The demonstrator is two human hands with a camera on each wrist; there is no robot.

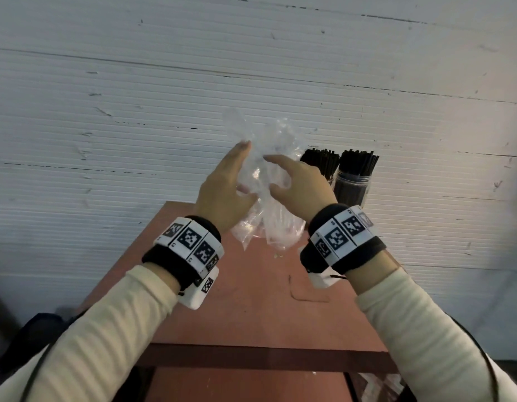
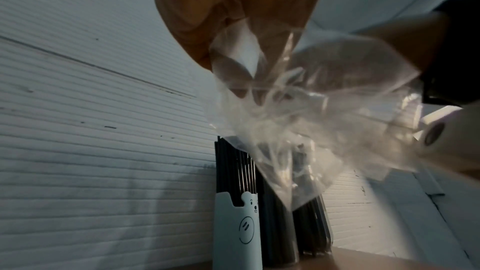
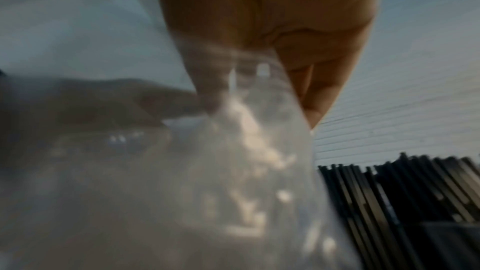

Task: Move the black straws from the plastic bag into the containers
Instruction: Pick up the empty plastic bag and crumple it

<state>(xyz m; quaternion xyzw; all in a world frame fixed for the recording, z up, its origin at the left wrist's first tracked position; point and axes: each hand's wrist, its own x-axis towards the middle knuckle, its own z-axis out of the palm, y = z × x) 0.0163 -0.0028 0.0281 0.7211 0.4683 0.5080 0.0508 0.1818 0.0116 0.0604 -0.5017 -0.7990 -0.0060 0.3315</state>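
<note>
A crumpled clear plastic bag point(image 1: 266, 169) hangs in the air above the far end of the table, and no black straws show inside it. My left hand point(image 1: 244, 168) pinches its left side between fingers and thumb. My right hand point(image 1: 270, 172) grips its right side. Black straws point(image 1: 321, 159) stand upright in a container with a white bear sleeve point(image 2: 235, 229). More straws point(image 1: 358, 161) fill a clear jar point(image 1: 351, 188) beside it. In the left wrist view the bag point(image 2: 298, 110) hangs in front of the straws point(image 2: 235, 171). The right wrist view is blurred, with bag point(image 3: 233, 171) and straws point(image 3: 402, 192).
The reddish-brown table point(image 1: 251, 300) is narrow and runs up to a white ribbed wall point(image 1: 135, 111). Both containers stand at its far right corner against the wall. A dark crossbar point(image 1: 251, 356) lies at the near edge.
</note>
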